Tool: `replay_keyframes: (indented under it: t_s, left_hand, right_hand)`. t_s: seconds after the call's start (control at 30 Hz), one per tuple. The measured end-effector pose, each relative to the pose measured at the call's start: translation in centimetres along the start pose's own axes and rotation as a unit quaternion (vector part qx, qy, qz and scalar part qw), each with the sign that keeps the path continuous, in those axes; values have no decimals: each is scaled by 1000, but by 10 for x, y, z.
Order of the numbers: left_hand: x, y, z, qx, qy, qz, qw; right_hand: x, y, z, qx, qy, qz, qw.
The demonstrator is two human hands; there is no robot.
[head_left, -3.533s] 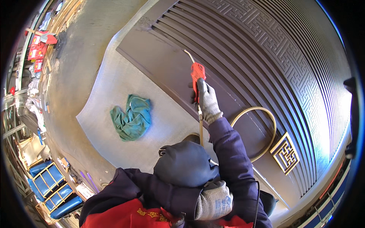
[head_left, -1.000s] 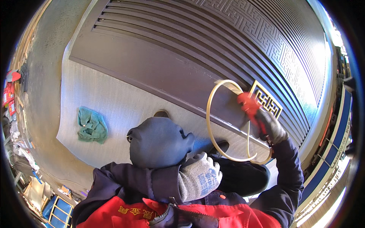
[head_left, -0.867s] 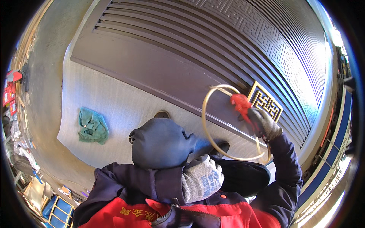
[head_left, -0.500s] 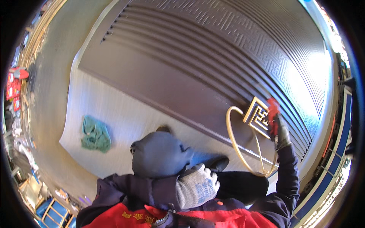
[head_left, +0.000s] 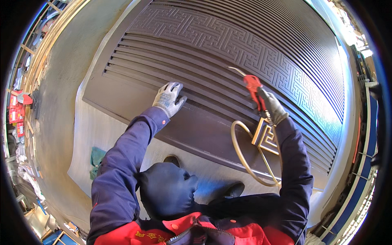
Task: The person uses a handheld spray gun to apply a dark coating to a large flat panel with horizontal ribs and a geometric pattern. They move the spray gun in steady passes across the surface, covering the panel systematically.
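1. Left arm: the left forearm is extending from the lower left toward centre; the gloved left hand [head_left: 168,99] is resting open on the dark slatted panel [head_left: 196,130], fingers pointing up-frame.
2. Right arm: the right forearm is rising from the lower right; the gloved right hand [head_left: 277,108] is gripping the red blow gun [head_left: 253,84].
3. Blow gun position: it is sitting right of centre, its thin nozzle [head_left: 238,70] pointing to the upper left over the panel.
4. Nearby: the tan hose [head_left: 240,157] is looping below, beside the gold-edged fretwork piece [head_left: 257,132].
5. Change from half a second earlier: the left hand is no longer lying folded at lower centre; the left sleeve [head_left: 122,167] is now partly covering the green cloth [head_left: 96,159].
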State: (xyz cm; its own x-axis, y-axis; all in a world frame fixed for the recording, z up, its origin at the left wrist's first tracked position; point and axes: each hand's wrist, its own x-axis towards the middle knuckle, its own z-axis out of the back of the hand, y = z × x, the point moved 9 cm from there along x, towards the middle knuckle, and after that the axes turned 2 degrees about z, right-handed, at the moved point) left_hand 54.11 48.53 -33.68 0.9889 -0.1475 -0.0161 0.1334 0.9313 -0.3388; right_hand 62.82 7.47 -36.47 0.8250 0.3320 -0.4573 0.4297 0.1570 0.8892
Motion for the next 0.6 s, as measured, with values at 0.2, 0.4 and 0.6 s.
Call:
replay_keyframes:
  t_s: [0.2,0.4,0.6]
  left_hand:
    - [16,29,-29,36,-103,10,994]
    - [15,36,-33,7,-114,35,993]
    - [17,39,-30,20,-68,65,995]
  right_hand:
    - [59,36,-23,182,-195,23,963]
    - [138,46,-67,191,-124,33,973]
    - [198,62,-166,175,-77,62,980]
